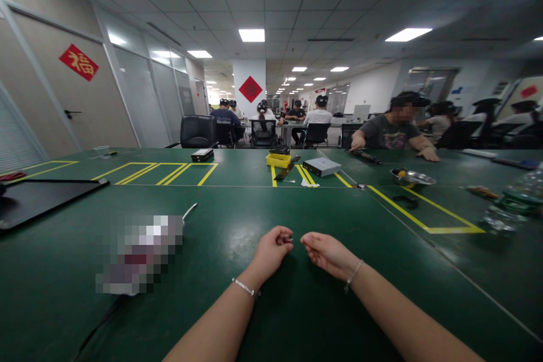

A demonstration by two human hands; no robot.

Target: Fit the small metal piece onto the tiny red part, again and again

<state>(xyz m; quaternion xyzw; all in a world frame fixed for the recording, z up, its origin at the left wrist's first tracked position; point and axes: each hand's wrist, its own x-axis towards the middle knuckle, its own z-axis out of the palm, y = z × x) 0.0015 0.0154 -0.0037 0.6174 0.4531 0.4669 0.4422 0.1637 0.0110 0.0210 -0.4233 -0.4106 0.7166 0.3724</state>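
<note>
Over the green table point(237, 203), both hands forward and apart, a narrow gap between the two sets of fingertips. In the left hand point(271, 250), pinched between thumb and curled fingers: a small object point(288, 240) with a touch of red, too small and too covered to identify. Probably gripped this way to leave one end exposed toward the other side. On the right hand point(327, 253), thumb and fingertips drawn together, pointing at the left; impossible to tell of anything tiny caught there. Close facing posture likely for fine control. In the way of a better look: chiefly the left fingers themselves. Off to the left, well apart, a pixelated item point(142, 254) with a dark cord point(100, 321) at the near end; farther left, a black tray point(51, 198). Toward the far side, a yellow bin point(279, 161) and a grey box point(321, 167), seemingly set back for working room. To the right, yellow tape point(456, 230), presumably for marking places; near it, a metal bowl point(422, 180) and clear plastic bottles point(520, 195). Across the table, a co-worker point(384, 131), arms spread on the surface.
</note>
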